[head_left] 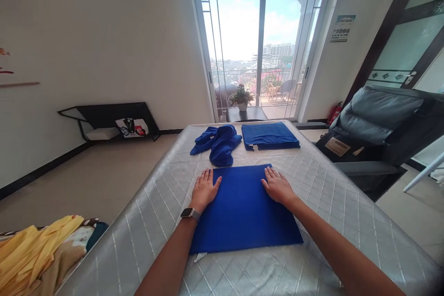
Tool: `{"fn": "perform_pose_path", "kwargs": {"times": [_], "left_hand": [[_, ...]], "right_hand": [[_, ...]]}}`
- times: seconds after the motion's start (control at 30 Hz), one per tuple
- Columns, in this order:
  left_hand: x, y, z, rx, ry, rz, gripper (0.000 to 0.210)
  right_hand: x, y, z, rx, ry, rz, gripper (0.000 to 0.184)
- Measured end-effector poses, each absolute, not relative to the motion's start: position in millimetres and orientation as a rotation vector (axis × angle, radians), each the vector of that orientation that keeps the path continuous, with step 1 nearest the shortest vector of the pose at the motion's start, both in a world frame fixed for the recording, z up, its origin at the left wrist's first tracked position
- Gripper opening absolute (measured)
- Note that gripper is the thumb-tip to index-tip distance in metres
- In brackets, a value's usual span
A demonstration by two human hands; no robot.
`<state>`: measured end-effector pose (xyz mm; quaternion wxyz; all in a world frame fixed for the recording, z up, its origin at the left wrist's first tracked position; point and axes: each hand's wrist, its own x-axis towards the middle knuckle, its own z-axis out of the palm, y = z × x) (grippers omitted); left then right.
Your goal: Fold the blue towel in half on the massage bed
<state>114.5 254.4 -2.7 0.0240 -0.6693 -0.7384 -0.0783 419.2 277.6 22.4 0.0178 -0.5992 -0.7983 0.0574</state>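
Two hands, left hand point(205, 189) and right hand point(277, 186), I press flat and open on the soft, light towel point(243, 210); grip its twelve-o'clock corners.

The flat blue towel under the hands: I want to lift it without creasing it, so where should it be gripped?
Probably pinch the two far corners of the flat blue towel, beside the left hand and right hand, from above; it lies spread flat with its edges free.
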Motion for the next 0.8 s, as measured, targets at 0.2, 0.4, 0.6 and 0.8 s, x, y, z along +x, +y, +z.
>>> {"fn": "perform_pose_path", "kwargs": {"times": [0.2, 0.4, 0.6, 0.8], "left_hand": [[113, 255, -6, -2.078, -2.267, -0.279, 0.076], [114, 254, -3, -2.081, -2.315, -0.285, 0.077], [117, 252, 1, -2.07, -2.336, -0.247, 0.074], [122, 256, 9, -1.939, -2.352, -0.109, 0.083]], "right_hand": [[419, 303, 19, -1.842, -2.44, 0.215, 0.068], [420, 305, 7, -1.835, -2.402, 0.182, 0.067], [418, 303, 9, -1.835, -2.396, 0.159, 0.067], [418, 302, 9, -1.807, -2.356, 0.186, 0.068]]}}
